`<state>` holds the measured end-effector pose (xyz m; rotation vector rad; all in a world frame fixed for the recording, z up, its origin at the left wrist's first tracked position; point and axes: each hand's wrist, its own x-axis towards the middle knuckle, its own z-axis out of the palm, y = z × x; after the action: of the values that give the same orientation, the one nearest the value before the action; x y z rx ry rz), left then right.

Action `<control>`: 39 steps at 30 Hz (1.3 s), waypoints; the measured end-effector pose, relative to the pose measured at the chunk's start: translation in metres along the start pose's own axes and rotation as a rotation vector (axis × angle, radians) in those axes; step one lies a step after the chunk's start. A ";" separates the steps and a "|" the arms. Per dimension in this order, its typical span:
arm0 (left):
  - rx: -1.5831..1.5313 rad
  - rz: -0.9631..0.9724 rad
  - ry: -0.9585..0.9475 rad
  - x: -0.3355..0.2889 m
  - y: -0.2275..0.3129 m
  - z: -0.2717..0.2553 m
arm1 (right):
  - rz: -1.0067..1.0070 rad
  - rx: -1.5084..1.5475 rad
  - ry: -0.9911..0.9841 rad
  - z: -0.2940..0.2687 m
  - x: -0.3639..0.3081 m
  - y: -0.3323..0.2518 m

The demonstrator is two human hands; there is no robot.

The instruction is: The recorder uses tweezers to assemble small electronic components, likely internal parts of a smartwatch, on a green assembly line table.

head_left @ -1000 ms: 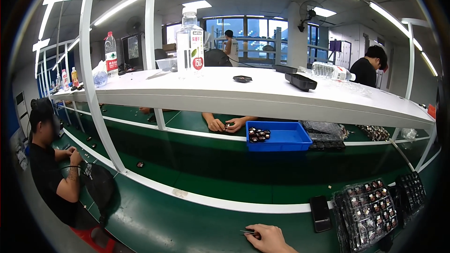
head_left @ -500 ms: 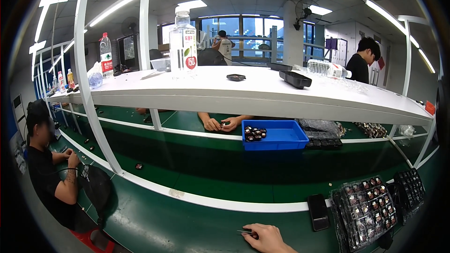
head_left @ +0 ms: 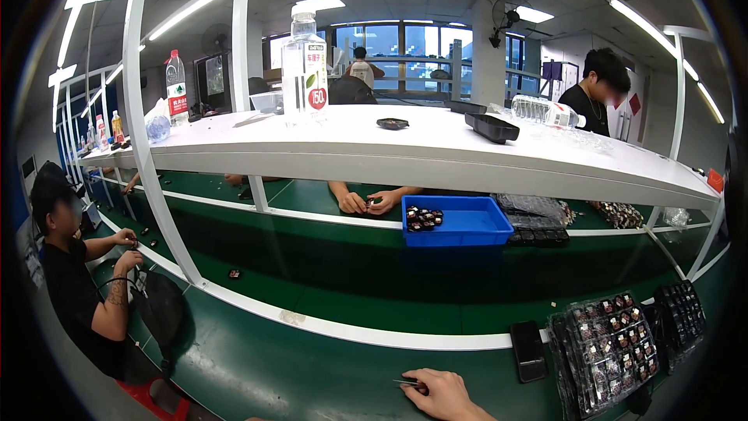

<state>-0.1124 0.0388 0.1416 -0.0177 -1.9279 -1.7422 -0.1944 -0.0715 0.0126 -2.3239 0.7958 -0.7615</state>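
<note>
Tweezers [head_left: 407, 382], thin and metallic, lay pinched in the grip of the right hand [head_left: 442, 393], tips pointing left just above the green tabletop [head_left: 312, 366] at the lower edge of view. The left hand was out of view. A dark phone [head_left: 528, 351] lay flat to the right, beside a black tray of small components [head_left: 606, 352]. Across the belt, another person's hands [head_left: 366, 203] worked next to a blue bin [head_left: 460, 222].

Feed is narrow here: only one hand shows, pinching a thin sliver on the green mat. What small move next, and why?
Probably lift the right hand and carry its thin metal piece right toward the compartment tray: the piece is pinched at the fingertips, and the tray of small parts lies close beside the dark phone.
</note>
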 end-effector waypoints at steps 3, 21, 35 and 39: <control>0.302 0.133 0.263 -0.017 0.055 -0.021 | 0.099 -0.034 -0.120 0.006 -0.002 0.010; 1.683 0.531 0.865 -0.044 0.129 -0.016 | 0.029 -0.030 -0.002 0.011 0.012 0.005; 1.275 0.604 0.784 -0.052 0.139 -0.013 | 0.054 -0.007 -0.119 0.000 0.004 0.006; 1.341 1.603 0.713 -0.009 0.094 -0.064 | 0.012 -0.041 -0.060 0.006 0.001 0.007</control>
<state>-0.0469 -0.0021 0.2255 -0.2947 -1.2902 0.5881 -0.1924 -0.0746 0.0047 -2.3646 0.8051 -0.6724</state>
